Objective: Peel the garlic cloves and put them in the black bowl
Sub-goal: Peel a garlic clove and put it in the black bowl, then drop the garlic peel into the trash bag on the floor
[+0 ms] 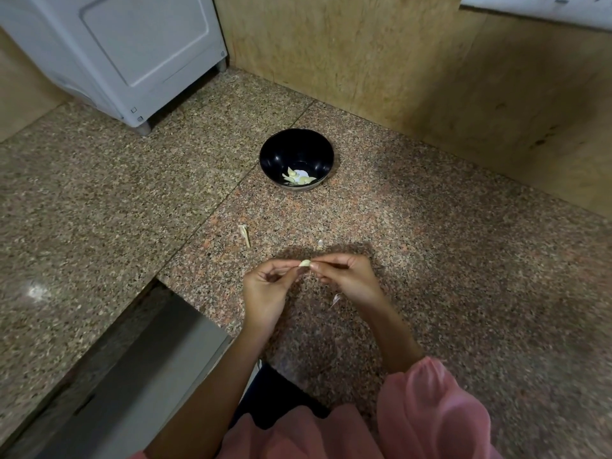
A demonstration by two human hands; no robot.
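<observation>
A pale garlic clove (305,263) is held above the granite counter between both hands. My left hand (266,293) pinches its left end with thumb and fingertips. My right hand (347,276) pinches its right end, fingers curled. The black bowl (295,148) stands farther back on the counter, with several peeled cloves (298,177) lying in its bottom.
Bits of garlic skin lie on the counter: a stalk piece (244,234) to the left, a small scrap (320,243) beyond my hands, another (336,298) under my right wrist. A white appliance (132,51) stands at back left. The counter edge (185,303) drops off at lower left.
</observation>
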